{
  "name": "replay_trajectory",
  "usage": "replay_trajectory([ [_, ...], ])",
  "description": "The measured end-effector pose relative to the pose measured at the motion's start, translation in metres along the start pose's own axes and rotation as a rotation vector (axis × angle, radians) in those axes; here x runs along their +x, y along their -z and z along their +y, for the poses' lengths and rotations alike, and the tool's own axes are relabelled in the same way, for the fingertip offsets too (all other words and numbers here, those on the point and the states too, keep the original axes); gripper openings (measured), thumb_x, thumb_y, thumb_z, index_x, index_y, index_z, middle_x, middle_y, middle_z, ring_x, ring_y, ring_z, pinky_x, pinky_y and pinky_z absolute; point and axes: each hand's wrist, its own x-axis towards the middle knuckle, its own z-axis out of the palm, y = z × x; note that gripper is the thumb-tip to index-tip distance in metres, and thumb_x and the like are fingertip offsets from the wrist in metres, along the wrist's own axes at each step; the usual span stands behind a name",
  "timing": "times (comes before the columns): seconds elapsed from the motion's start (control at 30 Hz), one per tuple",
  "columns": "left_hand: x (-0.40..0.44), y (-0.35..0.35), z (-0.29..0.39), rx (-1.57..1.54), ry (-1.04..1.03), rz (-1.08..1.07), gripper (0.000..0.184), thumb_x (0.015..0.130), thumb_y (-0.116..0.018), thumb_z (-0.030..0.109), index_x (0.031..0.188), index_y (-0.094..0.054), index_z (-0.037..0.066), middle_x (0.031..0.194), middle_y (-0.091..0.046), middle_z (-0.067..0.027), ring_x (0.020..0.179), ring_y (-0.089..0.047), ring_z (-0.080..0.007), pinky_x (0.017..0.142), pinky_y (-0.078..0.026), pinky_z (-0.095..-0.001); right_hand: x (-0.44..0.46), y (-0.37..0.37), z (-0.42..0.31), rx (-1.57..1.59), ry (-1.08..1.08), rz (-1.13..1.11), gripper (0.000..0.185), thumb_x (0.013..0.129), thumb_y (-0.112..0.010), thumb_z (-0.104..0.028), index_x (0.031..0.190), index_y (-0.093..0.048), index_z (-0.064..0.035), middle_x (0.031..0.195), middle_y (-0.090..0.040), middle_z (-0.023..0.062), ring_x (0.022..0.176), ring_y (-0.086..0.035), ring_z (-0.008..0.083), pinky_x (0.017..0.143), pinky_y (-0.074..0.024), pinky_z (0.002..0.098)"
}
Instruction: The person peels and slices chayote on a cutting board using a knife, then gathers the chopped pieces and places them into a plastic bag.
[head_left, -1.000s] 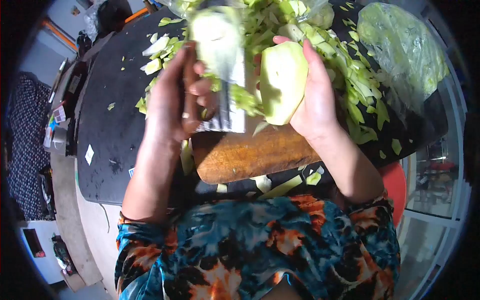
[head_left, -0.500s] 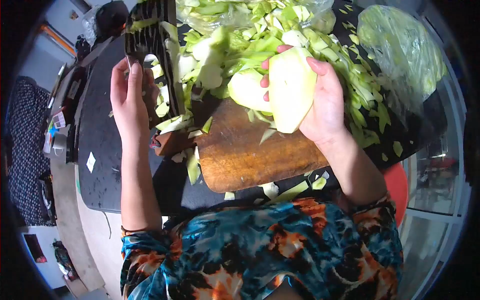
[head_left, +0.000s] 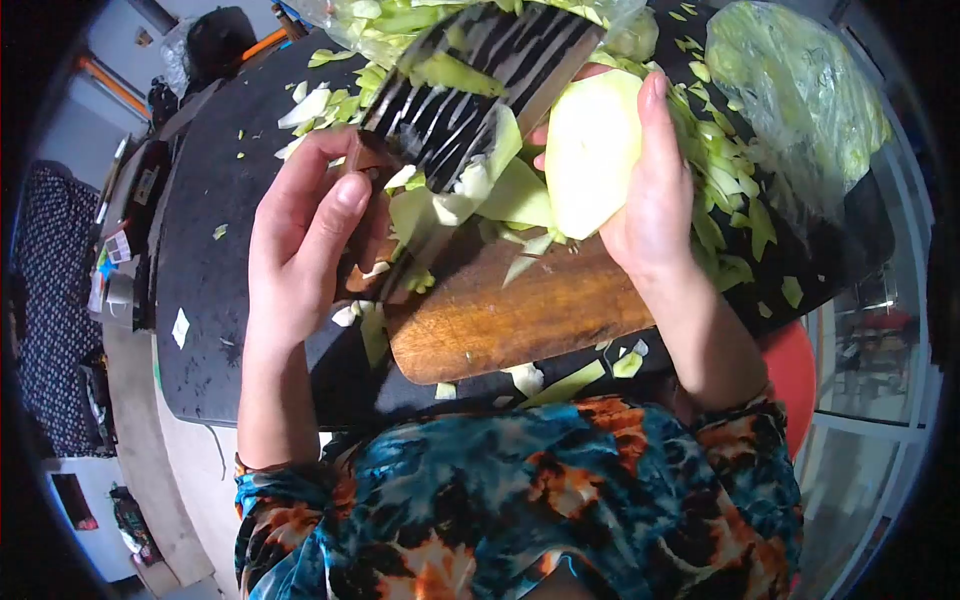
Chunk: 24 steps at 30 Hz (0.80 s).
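Observation:
My left hand is closed round the handle of a cleaver. Its broad, dark-streaked blade points up and to the right, with bits of green vegetable stuck to it. Held in my right hand is a peeled, pale green vegetable, its kind unclear, with a smooth, light face. The blade's right edge lies close to its top; I cannot tell whether they touch. Below both hands is a wooden cutting board, partly covered by a pale cut piece and scraps.
Green peelings are heaped behind and right of the board on a black table. A clear plastic bag of green vegetables stands at the right. Behind the cleaver is another bag. A red round stool or tub shows below the table's right side.
The cleaver has swung from upright at the left to slanting rightward over the board, beside the vegetable. My left hand has turned with it. The vegetable in my right hand has shifted slightly up and right.

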Motion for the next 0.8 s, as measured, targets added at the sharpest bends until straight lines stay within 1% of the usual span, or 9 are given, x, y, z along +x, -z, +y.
replay_trajectory([
  [0.13, 0.006, 0.026, -0.002, 0.139, -0.002, -0.129, 0.027, 0.093, -0.054, 0.018, 0.111, -0.05, -0.001, 0.075, -0.052, 0.0005, 0.055, -0.043, -0.0036, 0.047, -0.032, -0.0178, 0.011, 0.012, -0.006, -0.094, -0.025, -0.069, 0.06, 0.094, -0.03, -0.055, 0.114, -0.049, -0.0009, 0.082, -0.061, 0.0124, 0.075, -0.065, 0.0235, 0.064, -0.0543, 0.0341],
  [0.2, 0.008, 0.035, -0.002, 0.208, -0.097, -0.138, 0.028, 0.092, -0.054, 0.018, 0.112, -0.05, -0.002, 0.075, -0.051, 0.0007, 0.054, -0.042, -0.0031, 0.046, -0.032, -0.0181, 0.016, 0.017, -0.009, -0.13, -0.017, -0.087, 0.062, 0.094, -0.03, -0.055, 0.115, -0.048, 0.0003, 0.082, -0.062, 0.0128, 0.074, -0.065, 0.0231, 0.064, -0.0543, 0.0331],
  [0.3, 0.007, 0.04, 0.001, 0.193, -0.028, -0.161, 0.029, 0.092, -0.054, 0.018, 0.113, -0.05, -0.002, 0.076, -0.051, 0.0004, 0.054, -0.041, -0.003, 0.046, -0.032, -0.0181, 0.018, 0.019, -0.009, -0.191, 0.038, -0.095, 0.064, 0.095, -0.029, -0.055, 0.116, -0.047, 0.0024, 0.081, -0.062, 0.0146, 0.071, -0.065, 0.0214, 0.062, -0.0531, 0.0292],
  [0.4, 0.007, 0.044, 0.001, 0.248, -0.049, -0.178, 0.031, 0.092, -0.055, 0.023, 0.113, -0.05, 0.0, 0.093, -0.057, -0.0041, 0.056, -0.045, -0.0043, 0.046, -0.035, -0.0184, 0.015, 0.016, -0.009, -0.174, 0.034, -0.077, 0.063, 0.095, -0.029, -0.054, 0.115, -0.048, 0.0024, 0.078, -0.063, 0.0146, 0.069, -0.065, 0.0203, 0.06, -0.0517, 0.0271],
  [0.43, 0.007, 0.047, 0.002, 0.272, -0.031, -0.189, 0.035, 0.092, -0.055, 0.025, 0.117, -0.049, 0.0, 0.092, -0.057, -0.0036, 0.055, -0.045, -0.0045, 0.046, -0.035, -0.018, 0.015, 0.016, -0.01, -0.19, 0.03, -0.073, 0.061, 0.096, -0.03, -0.052, 0.114, -0.049, 0.0023, 0.075, -0.063, 0.0143, 0.068, -0.064, 0.0204, 0.059, -0.0504, 0.0266],
  [0.57, 0.006, 0.06, 0.006, 0.455, -0.05, -0.194, 0.045, 0.092, -0.055, 0.023, 0.127, -0.044, -0.002, 0.089, -0.058, -0.0049, 0.055, -0.045, -0.0056, 0.046, -0.034, -0.0177, 0.015, 0.018, -0.013, -0.257, 0.016, -0.159, 0.058, 0.096, -0.031, -0.05, 0.112, -0.048, 0.003, 0.074, -0.062, 0.017, 0.064, -0.063, 0.0219, 0.058, -0.0504, 0.0287],
  [0.63, 0.007, 0.069, 0.01, 0.495, -0.069, -0.24, 0.045, 0.092, -0.055, 0.025, 0.126, -0.044, -0.002, 0.089, -0.058, -0.0056, 0.055, -0.045, -0.0059, 0.046, -0.034, -0.0184, 0.016, 0.023, -0.021, -0.265, -0.045, -0.314, 0.057, 0.096, -0.032, -0.049, 0.111, -0.048, 0.0035, 0.076, -0.062, 0.0192, 0.062, -0.063, 0.0229, 0.057, -0.0504, 0.0301],
  [0.73, 0.01, 0.076, 0.018, 0.463, -0.076, -0.283, 0.051, 0.091, -0.056, 0.033, 0.126, -0.045, -0.002, 0.091, -0.059, -0.0075, 0.056, -0.046, -0.006, 0.045, -0.033, -0.0189, 0.015, 0.023, -0.024, -0.173, -0.15, -0.331, 0.057, 0.096, -0.033, -0.049, 0.11, -0.047, 0.0038, 0.077, -0.062, 0.0221, 0.06, -0.062, 0.0235, 0.055, -0.0505, 0.0322],
  [0.8, 0.011, 0.077, 0.026, 0.523, -0.072, -0.304, 0.051, 0.091, -0.056, 0.033, 0.126, -0.045, -0.002, 0.088, -0.06, -0.0075, 0.057, -0.048, -0.006, 0.044, -0.034, -0.0184, 0.016, 0.022, -0.023, -0.162, -0.096, -0.339, 0.057, 0.096, -0.033, -0.049, 0.11, -0.047, 0.0039, 0.079, -0.061, 0.023, 0.062, -0.063, 0.024, 0.056, -0.0512, 0.033],
])
